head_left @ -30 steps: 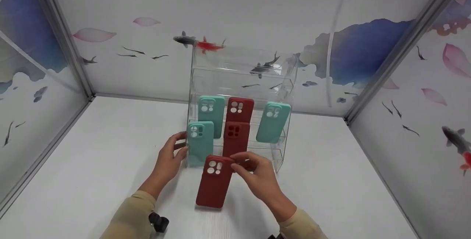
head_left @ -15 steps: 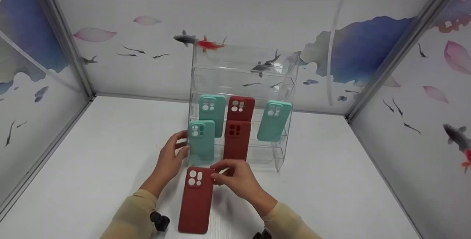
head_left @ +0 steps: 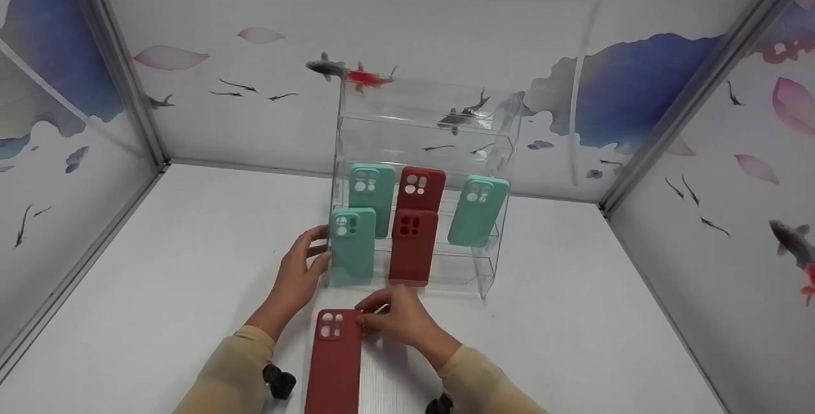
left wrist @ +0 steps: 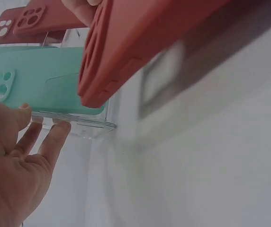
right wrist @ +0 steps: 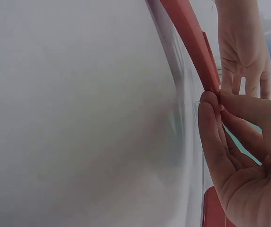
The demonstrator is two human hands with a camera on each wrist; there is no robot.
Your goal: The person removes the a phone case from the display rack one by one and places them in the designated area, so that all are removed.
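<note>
My right hand (head_left: 404, 318) pinches a dark red phone case (head_left: 334, 366) by its upper right corner, between thumb and fingertips. This case hangs in front of a clear acrylic display rack (head_left: 461, 267), its camera cutouts toward the head camera and its lower end outside the frame. My left hand (head_left: 299, 283) holds the rack's left side, thumb at the front edge beside a mint green phone case (head_left: 353, 251). Seen from the left wrist, the fingertips of the left hand (left wrist: 24, 158) lie against the clear side panel, and the red case (left wrist: 140, 38) looms close above.
On the rack's tiers stand two more red cases, one upper (head_left: 422, 188) and one lower (head_left: 414, 251), and two more mint cases, left (head_left: 372, 178) and right (head_left: 479, 210). The rack's top tiers hold nothing. Painted panels (head_left: 541, 6) enclose the white table (head_left: 547, 337).
My right hand has drawn the red case down and to the left, away from the rack and closer to the head camera. My left hand has stayed at the rack's side.
</note>
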